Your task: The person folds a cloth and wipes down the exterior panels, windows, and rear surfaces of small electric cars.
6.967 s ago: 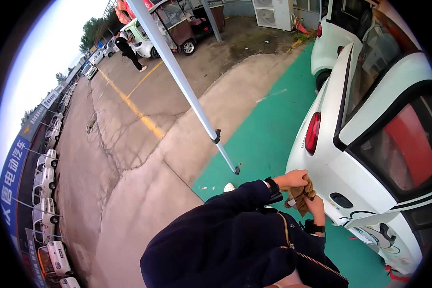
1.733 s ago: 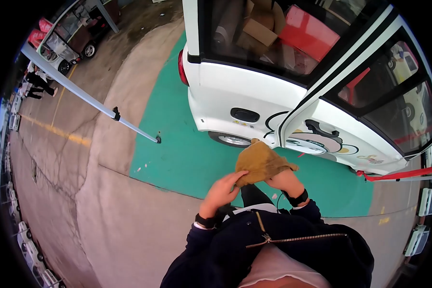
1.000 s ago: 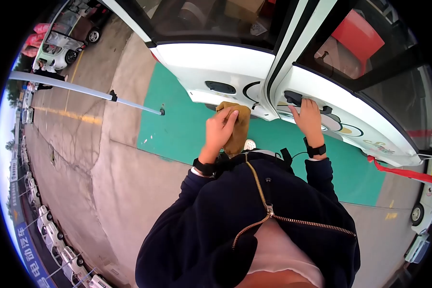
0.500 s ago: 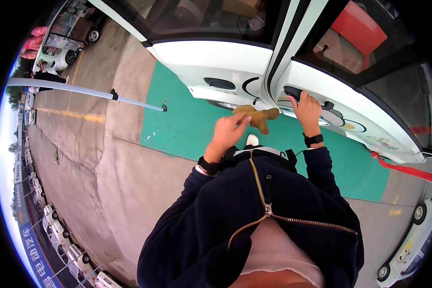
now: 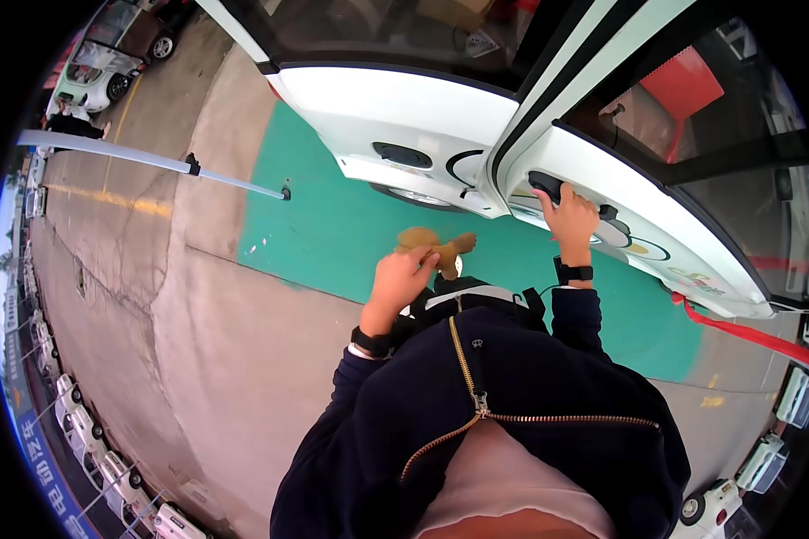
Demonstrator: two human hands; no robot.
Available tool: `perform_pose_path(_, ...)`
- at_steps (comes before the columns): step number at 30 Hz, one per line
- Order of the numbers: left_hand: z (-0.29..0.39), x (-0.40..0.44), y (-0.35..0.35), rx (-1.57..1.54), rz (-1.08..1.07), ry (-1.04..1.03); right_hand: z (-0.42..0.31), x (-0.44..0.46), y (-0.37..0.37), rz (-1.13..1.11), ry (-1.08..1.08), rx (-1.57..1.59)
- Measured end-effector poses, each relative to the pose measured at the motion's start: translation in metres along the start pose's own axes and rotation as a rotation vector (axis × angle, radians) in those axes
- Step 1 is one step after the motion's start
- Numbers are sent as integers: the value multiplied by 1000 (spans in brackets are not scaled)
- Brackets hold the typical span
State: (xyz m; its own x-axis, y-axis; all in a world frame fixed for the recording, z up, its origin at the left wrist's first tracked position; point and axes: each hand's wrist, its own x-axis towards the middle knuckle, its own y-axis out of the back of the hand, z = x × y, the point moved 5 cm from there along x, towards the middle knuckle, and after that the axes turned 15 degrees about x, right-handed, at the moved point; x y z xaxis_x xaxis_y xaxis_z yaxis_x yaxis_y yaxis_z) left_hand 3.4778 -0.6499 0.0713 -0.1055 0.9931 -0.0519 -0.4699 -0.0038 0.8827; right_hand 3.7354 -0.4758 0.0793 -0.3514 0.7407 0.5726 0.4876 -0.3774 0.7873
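Observation:
My left hand (image 5: 399, 284) pinches a crumpled brown cloth (image 5: 419, 237) between thumb and fingers, in front of my waist. The cloth hangs apart from the vehicle, above the green floor. My right hand (image 5: 573, 218) is closed around the black door handle (image 5: 545, 185) of a white vehicle door (image 5: 643, 202). That door carries printed circles and lettering. To its left is another white body panel (image 5: 333, 112) with a black oval handle (image 5: 402, 155). A pale, dark-trimmed edge runs between the two panels. My right fingertips are partly hidden against the handle.
A red strap (image 5: 746, 332) stretches from the vehicle's lower right. At left, a pale pole (image 5: 153, 165) reaches over the green floor patch (image 5: 283, 242). Several small white cars (image 5: 121, 472) line the lower left, and others (image 5: 764, 463) stand at lower right. A person (image 5: 74, 126) is far left.
My left hand has drawn the cloth back toward my body, away from the vehicle. My right hand stays on the handle. The view has shifted slightly.

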Motion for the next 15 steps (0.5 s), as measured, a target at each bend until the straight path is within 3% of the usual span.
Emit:
perform_pose_path(9, -1, 4, -2, 52, -88, -13, -2, 0, 10, -51, 49, 126)
perform_pose_path(15, 24, 18, 7, 42, -130, -54, 1, -3, 1, -26, -4, 26)
